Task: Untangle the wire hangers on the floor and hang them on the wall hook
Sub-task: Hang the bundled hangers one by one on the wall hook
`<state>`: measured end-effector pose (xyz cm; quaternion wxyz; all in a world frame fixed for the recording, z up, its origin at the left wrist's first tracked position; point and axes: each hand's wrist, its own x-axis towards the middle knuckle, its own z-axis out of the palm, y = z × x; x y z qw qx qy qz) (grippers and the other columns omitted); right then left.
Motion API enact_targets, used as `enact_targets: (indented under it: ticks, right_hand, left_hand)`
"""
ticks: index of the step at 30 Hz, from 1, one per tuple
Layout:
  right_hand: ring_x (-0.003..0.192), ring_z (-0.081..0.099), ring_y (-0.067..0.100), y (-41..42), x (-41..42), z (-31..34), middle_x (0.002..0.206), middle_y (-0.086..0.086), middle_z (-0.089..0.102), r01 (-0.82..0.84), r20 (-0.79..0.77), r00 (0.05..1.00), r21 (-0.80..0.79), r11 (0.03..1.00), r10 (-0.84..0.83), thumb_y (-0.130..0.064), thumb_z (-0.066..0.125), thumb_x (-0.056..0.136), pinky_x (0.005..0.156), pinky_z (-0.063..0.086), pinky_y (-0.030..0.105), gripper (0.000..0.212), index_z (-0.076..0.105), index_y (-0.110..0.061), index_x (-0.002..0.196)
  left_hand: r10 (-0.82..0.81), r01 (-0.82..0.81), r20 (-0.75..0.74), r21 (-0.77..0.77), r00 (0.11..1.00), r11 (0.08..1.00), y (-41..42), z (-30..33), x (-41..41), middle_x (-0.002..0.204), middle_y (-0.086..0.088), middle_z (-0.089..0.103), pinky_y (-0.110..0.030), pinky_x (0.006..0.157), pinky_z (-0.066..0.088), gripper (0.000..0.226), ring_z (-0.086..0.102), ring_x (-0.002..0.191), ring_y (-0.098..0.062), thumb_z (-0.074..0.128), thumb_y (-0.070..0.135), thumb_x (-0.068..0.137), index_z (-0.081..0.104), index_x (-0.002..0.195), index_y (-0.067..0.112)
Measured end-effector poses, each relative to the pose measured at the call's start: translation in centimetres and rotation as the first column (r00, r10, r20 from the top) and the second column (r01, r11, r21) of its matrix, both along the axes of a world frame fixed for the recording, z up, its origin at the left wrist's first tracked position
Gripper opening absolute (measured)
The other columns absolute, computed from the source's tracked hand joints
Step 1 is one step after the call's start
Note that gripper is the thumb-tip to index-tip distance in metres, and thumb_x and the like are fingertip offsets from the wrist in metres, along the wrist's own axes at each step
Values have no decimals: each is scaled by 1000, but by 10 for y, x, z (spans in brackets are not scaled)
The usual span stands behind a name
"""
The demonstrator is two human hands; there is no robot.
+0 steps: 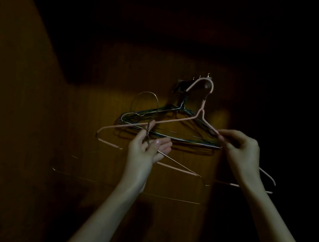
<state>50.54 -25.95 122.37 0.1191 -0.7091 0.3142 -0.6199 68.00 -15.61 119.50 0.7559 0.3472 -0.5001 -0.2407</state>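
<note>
A pink wire hanger [175, 120] is held up against a dim wooden wall, its curved top looped over the wall hook rack [199, 80]. My right hand [239, 152] pinches its right shoulder. My left hand [146, 146] grips the twisted neck of a bare metal hanger [148, 96], whose hook curves up to the left and whose frame hangs low. Behind both, a bundle of green and dark wire hangers [172, 137] hangs from the rack.
The scene is very dark. A lit patch of brown wood-grain wall [97, 111] surrounds the hangers. A paler angled surface [15, 77] rises at the left. Small metal pegs stick up along the rack's top.
</note>
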Motion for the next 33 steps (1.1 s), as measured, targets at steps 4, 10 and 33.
enact_targets:
  ticks: [4, 10, 33]
  right_hand:
    - [97, 58, 9, -8, -3, 14, 102, -1, 62, 23, 52, 998, -72, 997, -20, 0, 57, 87, 79, 44, 10, 23, 67, -7, 107]
    - [98, 60, 11, -43, 10, 29, 104, 2, 65, -27, 95, 995, -63, 998, 32, 6, 53, 88, 83, 49, 17, 26, 66, -8, 106]
    - [99, 57, 14, -183, 76, 38, 110, 7, 62, -78, -152, 983, 132, 988, 98, 0, 53, 91, 74, 47, 21, 20, 67, -8, 102]
  left_hand:
    - [14, -15, -14, -46, 1000, 999, -7, 2, 1, 101, -12, 66, -20, 75, 55, 54, 70, 88, -14, 41, 2, 96, 29, 144, 24]
    - [34, -37, -27, -125, 999, 991, -16, 9, 5, 105, -11, 65, -23, 77, 56, 64, 69, 95, -18, 47, 0, 93, 28, 142, 36]
    - [95, -92, 11, -178, 995, 980, -73, 18, 20, 104, -14, 67, -22, 78, 55, 60, 69, 98, -19, 51, 2, 90, 34, 130, 43]
